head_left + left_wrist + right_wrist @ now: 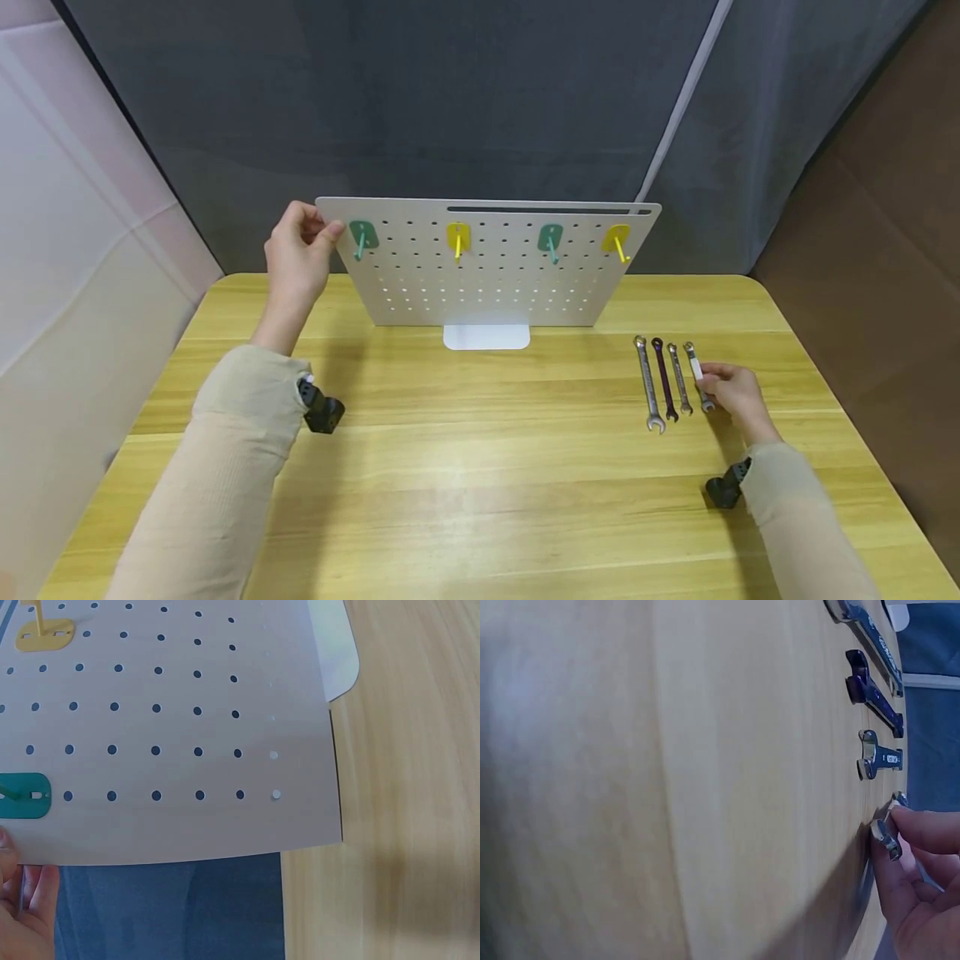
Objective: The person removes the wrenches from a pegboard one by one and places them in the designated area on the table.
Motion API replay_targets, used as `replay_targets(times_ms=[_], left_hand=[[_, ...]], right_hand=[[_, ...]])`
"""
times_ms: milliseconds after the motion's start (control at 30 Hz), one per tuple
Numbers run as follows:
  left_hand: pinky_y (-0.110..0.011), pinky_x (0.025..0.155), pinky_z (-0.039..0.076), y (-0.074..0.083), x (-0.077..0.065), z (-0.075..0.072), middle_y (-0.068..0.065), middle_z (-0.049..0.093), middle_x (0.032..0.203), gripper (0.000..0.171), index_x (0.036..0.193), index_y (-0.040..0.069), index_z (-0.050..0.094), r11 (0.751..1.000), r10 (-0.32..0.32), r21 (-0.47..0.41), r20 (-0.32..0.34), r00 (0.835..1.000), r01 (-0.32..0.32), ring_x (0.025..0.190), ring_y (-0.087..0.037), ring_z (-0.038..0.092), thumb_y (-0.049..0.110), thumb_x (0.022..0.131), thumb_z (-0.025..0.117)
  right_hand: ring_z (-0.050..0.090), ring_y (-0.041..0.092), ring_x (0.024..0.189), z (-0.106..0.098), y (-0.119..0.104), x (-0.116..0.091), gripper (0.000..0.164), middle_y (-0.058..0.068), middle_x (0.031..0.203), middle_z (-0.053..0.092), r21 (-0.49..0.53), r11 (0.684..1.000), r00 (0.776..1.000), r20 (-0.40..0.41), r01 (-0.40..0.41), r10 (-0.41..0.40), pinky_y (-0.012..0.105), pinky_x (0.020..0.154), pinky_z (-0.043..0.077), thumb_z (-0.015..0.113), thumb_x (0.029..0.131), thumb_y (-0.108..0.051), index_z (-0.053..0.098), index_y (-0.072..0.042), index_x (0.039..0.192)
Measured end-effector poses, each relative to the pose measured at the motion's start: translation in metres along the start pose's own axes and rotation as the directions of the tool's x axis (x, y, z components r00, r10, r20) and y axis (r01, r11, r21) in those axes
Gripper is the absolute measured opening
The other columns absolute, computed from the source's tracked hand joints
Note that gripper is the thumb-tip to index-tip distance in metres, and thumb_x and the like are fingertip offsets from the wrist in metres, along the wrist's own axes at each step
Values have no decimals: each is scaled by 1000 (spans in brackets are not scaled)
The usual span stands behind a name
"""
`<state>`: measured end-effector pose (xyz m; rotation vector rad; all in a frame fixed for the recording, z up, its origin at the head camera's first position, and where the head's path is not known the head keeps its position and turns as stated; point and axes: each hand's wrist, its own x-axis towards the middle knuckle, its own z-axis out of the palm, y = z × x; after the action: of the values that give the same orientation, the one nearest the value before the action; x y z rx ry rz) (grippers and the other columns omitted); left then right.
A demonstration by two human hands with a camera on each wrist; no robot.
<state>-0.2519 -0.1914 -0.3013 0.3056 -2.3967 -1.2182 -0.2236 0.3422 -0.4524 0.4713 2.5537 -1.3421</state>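
A white pegboard (pixel 487 287) stands upright at the back of the table, with green and yellow hooks on it. My left hand (pixel 298 250) pinches its upper left corner between thumb and fingers, close to a green hook (pixel 363 236); the left wrist view shows the fingers (pixel 41 896) at the board's edge. On the right, my right hand (pixel 737 398) pinches the rightmost wrench (pixel 697 367), which has a white band on its handle. To its left lie a small silver wrench (pixel 679 379), a dark purple wrench (pixel 664 379) and a longer silver wrench (pixel 648 383).
The pegboard's white foot (pixel 486 337) juts forward onto the wooden table (pixel 480 483). Behind hangs a dark grey curtain (pixel 412 100). A pale fabric wall (pixel 82 208) borders the left side and a brown one (pixel 885 217) the right.
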Motion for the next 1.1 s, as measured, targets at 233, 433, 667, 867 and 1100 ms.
replay_targets(times_ms=[233,433,667,867,1100], left_hand=[[-15,71,38,0,0,1,-4,55,95,30,109,1,52,1000,2,-4,3,1000,-2,81,-5,44,27,94,57],[-14,71,38,0,1,2,-6,56,96,30,109,1,53,1000,3,-1,1,1000,-3,81,-5,45,26,94,57],[-14,71,38,0,0,2,-6,57,98,30,110,1,53,1000,1,7,1,1000,-1,81,-3,45,27,94,56],[-15,72,38,-1,0,1,-7,57,100,32,110,2,52,1000,-3,4,6,1000,3,83,-5,45,29,94,55],[-15,72,39,-1,-1,1,-6,56,99,32,110,2,52,1000,-5,0,12,1000,5,84,-5,45,30,95,55]], right_hand=[[51,0,65,2,1,3,41,0,84,65,-68,998,998,-65,11,-15,20,56,47,53,93,-4,48,14,129],[54,2,60,4,1,3,39,19,94,68,-106,994,994,-110,15,-27,21,53,49,58,90,-4,52,14,124],[55,3,57,5,1,1,38,32,110,63,-134,991,989,-142,14,-33,23,50,48,61,89,-6,56,11,123],[54,4,56,2,4,2,34,25,97,68,-181,983,985,-167,14,-45,22,51,46,65,88,-9,61,9,117],[54,3,60,2,4,-1,38,29,109,64,-210,978,988,-150,15,-47,22,53,45,64,89,-12,59,9,121]])
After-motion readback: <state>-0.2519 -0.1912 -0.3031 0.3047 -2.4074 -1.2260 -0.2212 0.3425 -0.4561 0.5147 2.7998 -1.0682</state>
